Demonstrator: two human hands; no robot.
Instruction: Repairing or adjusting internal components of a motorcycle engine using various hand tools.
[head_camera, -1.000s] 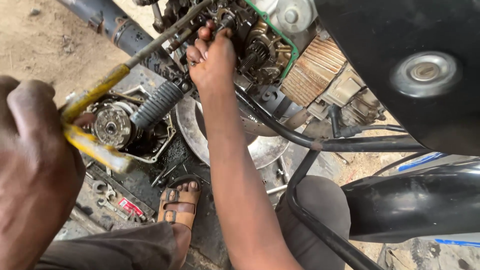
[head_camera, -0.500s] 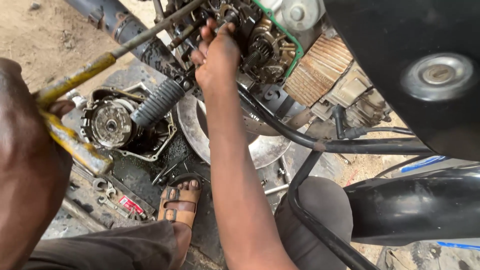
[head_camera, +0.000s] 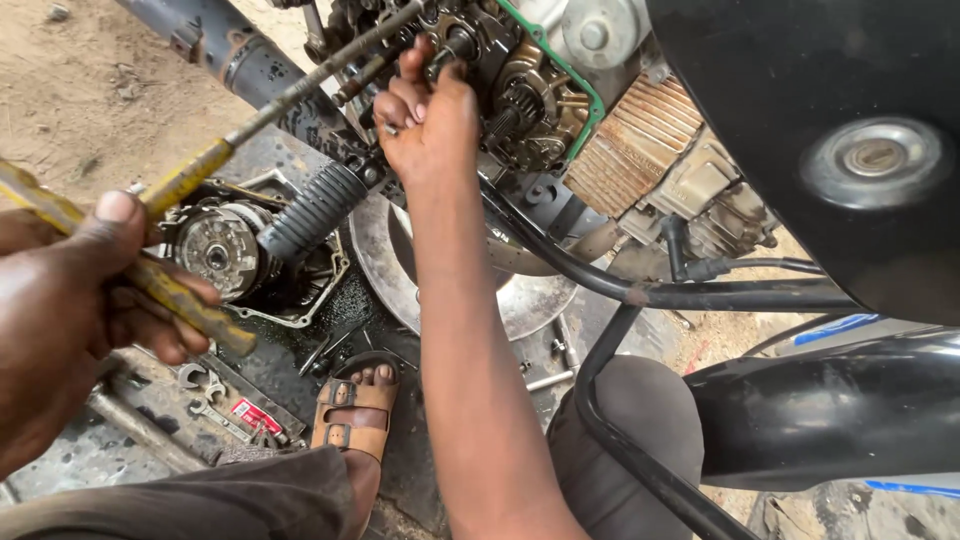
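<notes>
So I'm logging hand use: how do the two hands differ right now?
The left hand is near the camera, gripping two yellow-handled tools; the right hand reaches out with its fingertips in the open engine, holding no tool. The left is fisted, the right pinching. Both look greasy.

A small red-and-white label (head_camera: 256, 416) — rectangular — lies among the wrenches (head_camera: 205, 385) on the ground.

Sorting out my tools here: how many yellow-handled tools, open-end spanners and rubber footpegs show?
Yellow-handled tools in the left hand: 2
Small steel open-end spanners on the ground: 2
Ribbed black rubber footpeg: 1
Total: 5
</notes>
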